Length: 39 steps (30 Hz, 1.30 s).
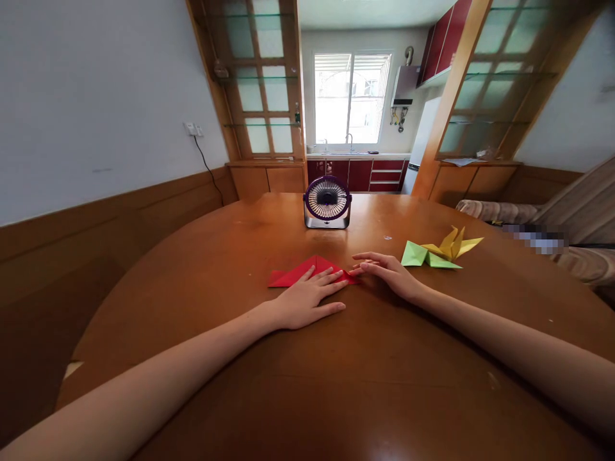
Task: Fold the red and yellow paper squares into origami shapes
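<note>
Arms outstretched from both lower corners, palms down: your left hand lies flat, fingers spread, on the near edge of the red folded paper; your right hand, fingers together and extended, presses its right tip. Round wooden table beneath. Further right, green and yellow folded figures; beyond, small purple fan; kitchen window behind.

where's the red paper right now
In the head view the red paper lies flat near the middle of the wooden table, under the left hand and right hand, just in front of the small purple fan.
</note>
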Each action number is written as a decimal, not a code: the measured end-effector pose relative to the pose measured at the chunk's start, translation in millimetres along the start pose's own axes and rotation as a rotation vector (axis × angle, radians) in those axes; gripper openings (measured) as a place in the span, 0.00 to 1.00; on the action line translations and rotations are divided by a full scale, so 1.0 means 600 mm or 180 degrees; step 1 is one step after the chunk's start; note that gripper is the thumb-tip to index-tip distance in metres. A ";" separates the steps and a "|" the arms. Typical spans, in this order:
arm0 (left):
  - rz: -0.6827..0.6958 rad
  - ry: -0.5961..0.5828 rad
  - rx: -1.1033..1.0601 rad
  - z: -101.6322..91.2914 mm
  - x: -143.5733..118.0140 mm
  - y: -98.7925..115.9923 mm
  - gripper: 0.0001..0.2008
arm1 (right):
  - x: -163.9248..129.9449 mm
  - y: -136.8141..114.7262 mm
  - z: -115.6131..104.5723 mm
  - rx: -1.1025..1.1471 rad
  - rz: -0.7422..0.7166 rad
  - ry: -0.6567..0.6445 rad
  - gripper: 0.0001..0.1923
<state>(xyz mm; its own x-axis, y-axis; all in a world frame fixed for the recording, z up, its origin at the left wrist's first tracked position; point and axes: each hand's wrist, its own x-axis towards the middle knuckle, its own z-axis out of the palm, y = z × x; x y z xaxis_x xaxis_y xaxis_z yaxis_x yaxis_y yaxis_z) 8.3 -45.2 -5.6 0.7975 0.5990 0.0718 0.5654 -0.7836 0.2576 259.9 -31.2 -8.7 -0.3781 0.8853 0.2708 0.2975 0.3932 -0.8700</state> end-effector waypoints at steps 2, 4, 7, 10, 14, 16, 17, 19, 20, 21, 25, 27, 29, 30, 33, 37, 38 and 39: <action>0.0007 0.0042 -0.0006 0.000 -0.001 0.000 0.31 | -0.004 -0.002 0.001 -0.0205 -0.0093 -0.0022 0.21; 0.0010 0.0084 -0.0016 0.000 -0.002 0.000 0.30 | -0.010 -0.006 0.003 -0.0425 -0.0213 -0.0062 0.20; 0.0013 0.0125 -0.0034 0.002 -0.002 -0.001 0.30 | -0.019 -0.012 0.003 -0.0921 -0.0573 -0.0236 0.18; 0.0018 0.0129 -0.0053 0.004 -0.001 -0.004 0.30 | -0.025 -0.018 0.000 -0.1451 -0.1111 -0.0487 0.16; 0.0010 0.0102 -0.0068 0.006 0.000 -0.005 0.31 | -0.027 -0.017 -0.007 -0.1851 -0.1426 -0.0717 0.18; -0.0048 0.0156 -0.0089 0.006 0.000 -0.003 0.32 | -0.028 -0.014 -0.011 -0.2040 -0.1490 -0.0810 0.20; -0.0086 0.0206 -0.0106 0.005 0.001 -0.002 0.33 | -0.029 -0.012 -0.013 -0.2117 -0.1516 -0.0857 0.21; -0.0132 0.0308 -0.0127 0.004 0.001 0.001 0.35 | -0.030 -0.009 -0.016 -0.2218 -0.1561 -0.0931 0.23; -0.0125 0.0329 -0.0113 0.004 0.002 0.002 0.35 | -0.031 -0.008 -0.017 -0.2237 -0.1580 -0.0954 0.24; -0.0102 0.0320 -0.0079 0.003 0.003 0.003 0.35 | -0.031 -0.008 -0.018 -0.2243 -0.1594 -0.0965 0.24; -0.0071 0.0226 0.0096 0.003 0.006 0.004 0.33 | -0.033 -0.008 -0.021 -0.2190 -0.1615 -0.0950 0.24; -0.0075 0.0245 0.0117 0.003 0.007 0.003 0.33 | -0.034 -0.008 -0.021 -0.2096 -0.1665 -0.0939 0.22; -0.0068 0.0274 0.0120 0.002 0.006 0.003 0.33 | -0.035 -0.008 -0.021 -0.1949 -0.1748 -0.0911 0.20; -0.0067 0.0290 0.0123 0.002 0.006 0.003 0.32 | -0.036 -0.009 -0.021 -0.1868 -0.1776 -0.0899 0.19; -0.0046 0.0326 0.0148 0.000 0.007 0.003 0.32 | -0.037 -0.012 -0.022 -0.1670 -0.1692 -0.0900 0.17; -0.0108 0.0533 0.0253 -0.001 0.018 0.007 0.28 | -0.034 -0.018 -0.026 -0.1574 -0.1459 -0.1034 0.16; -0.0125 0.0610 0.0296 -0.001 0.022 0.008 0.28 | -0.033 -0.018 -0.027 -0.1577 -0.1440 -0.1067 0.16; -0.0123 0.0662 0.0346 0.000 0.025 0.009 0.27 | -0.032 -0.018 -0.027 -0.1586 -0.1439 -0.1084 0.16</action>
<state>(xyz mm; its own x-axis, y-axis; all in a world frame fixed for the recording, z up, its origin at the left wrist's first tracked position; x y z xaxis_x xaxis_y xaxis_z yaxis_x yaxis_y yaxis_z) 23.3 -40.2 -3.1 0.7206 0.6413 0.2637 0.6231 -0.7657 0.1595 278.2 -48.5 2.4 -0.7836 0.5171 0.3444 0.3798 0.8374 -0.3931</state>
